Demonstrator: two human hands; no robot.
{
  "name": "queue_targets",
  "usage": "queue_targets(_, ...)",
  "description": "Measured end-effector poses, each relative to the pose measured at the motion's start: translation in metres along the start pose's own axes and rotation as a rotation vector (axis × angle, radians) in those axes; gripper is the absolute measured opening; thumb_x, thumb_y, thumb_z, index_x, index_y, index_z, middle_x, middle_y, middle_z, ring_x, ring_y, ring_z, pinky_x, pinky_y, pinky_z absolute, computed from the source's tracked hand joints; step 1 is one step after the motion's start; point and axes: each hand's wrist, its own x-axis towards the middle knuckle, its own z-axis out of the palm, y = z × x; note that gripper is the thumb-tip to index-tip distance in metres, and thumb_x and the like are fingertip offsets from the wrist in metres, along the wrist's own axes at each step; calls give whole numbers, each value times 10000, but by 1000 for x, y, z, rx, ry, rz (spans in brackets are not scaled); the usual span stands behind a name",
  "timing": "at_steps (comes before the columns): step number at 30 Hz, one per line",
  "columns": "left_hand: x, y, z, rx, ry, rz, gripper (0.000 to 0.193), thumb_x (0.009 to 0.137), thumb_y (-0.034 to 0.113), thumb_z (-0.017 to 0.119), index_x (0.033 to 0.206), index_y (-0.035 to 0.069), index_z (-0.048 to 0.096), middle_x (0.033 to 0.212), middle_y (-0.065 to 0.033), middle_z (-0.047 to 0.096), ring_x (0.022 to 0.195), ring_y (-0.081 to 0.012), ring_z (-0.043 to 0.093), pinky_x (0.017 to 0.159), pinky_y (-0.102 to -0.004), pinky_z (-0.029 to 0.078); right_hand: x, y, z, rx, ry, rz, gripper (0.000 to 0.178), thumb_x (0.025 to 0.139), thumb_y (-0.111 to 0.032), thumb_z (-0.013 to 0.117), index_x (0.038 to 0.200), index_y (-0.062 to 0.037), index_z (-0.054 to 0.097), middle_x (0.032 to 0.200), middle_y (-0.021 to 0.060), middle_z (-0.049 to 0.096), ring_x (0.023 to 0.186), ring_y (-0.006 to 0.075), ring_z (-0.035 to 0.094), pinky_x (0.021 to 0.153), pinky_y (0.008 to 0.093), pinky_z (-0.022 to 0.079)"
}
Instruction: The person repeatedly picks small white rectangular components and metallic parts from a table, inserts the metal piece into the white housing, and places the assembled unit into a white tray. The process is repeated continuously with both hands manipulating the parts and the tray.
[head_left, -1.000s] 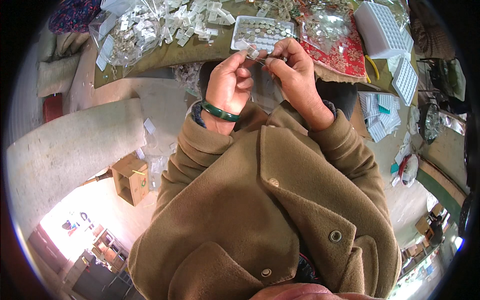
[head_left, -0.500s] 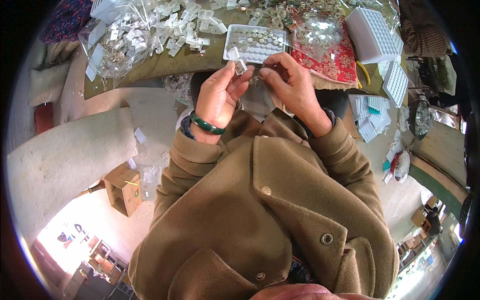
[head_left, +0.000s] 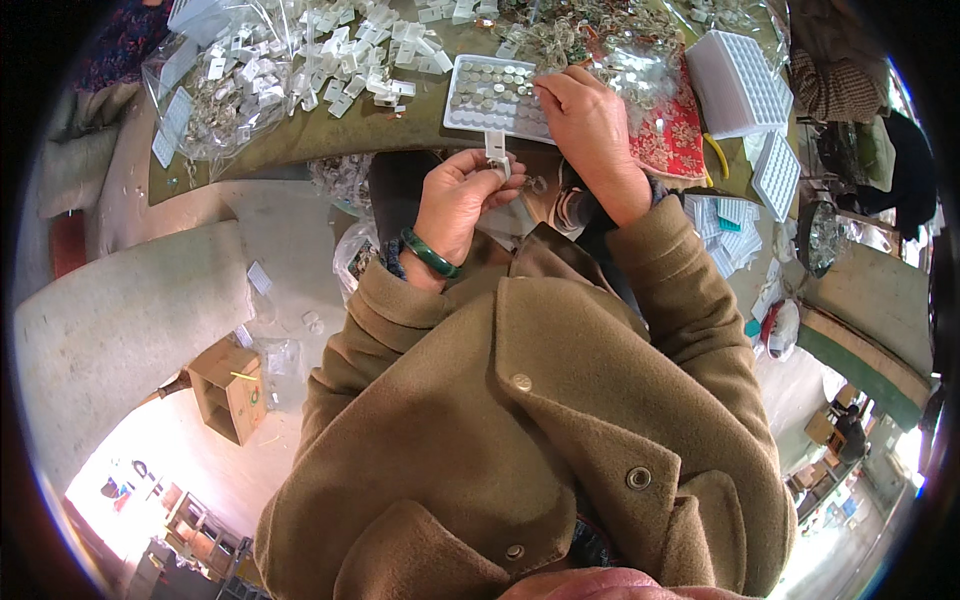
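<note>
My left hand [head_left: 450, 205], with a dark green bangle [head_left: 430, 254] at its wrist, holds a small white plastic case [head_left: 496, 146] upright between thumb and fingers, just below the table edge. My right hand [head_left: 592, 122] is bent over the right side of a shallow white tray [head_left: 468, 124]. Its thumb and forefinger are pinched together at the tray; whatever they grip is hidden. Several round silvery discs [head_left: 487, 103], like button cells, sit in rows in the tray's round pockets.
Many white plastic cases [head_left: 345, 70] lie heaped at the table's back left, beside a clear bag [head_left: 215, 85] of parts. A red patterned cloth [head_left: 672, 140], yellow-handled pliers [head_left: 717, 157] and a stack of white trays [head_left: 735, 85] are at the right. A cardboard box [head_left: 228, 390] stands on the floor.
My right hand has moved up from beside the left hand to the tray. My left hand has dropped slightly and moved right, with the white case now more upright.
</note>
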Motion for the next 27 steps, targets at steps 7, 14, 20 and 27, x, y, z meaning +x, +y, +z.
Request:
queue_targets(7,0,4,-1,-42,29,-59,228,949,95,569,1144,-20,603,1084,-127,674,936,-152,674,789,-244,557,-4,-4,7,-78,-22,-18,70,849,-166,622,876,-116,662,853,80,615,720,335,640,602,431,515)
queue_targets(14,2,5,0,-115,7,-22,250,961,90,555,1175,-36,574,1129,-138,659,996,-169,664,803,-244,560,-5,-12,3,-99,-98,-66,104,841,-138,622,941,-118,644,837,91,618,746,328,644,612,422,517)
queue_targets(20,2,8,-2,-118,55,-2,229,963,71,543,1163,-35,578,1123,-129,660,1000,-169,662,799,-236,558,1,-8,4,131,-65,9,183,834,-85,631,1007,-90,690,890,117,661,787,344,649,658,408,528)
queue_targets(27,1,10,-5,-126,68,15,223,948,86,573,1137,-31,587,1090,-120,674,960,-154,671,783,-243,557,-3,-12,9,9,-136,-10,173,837,-85,620,995,-73,689,885,122,654,786,351,648,664,413,527)
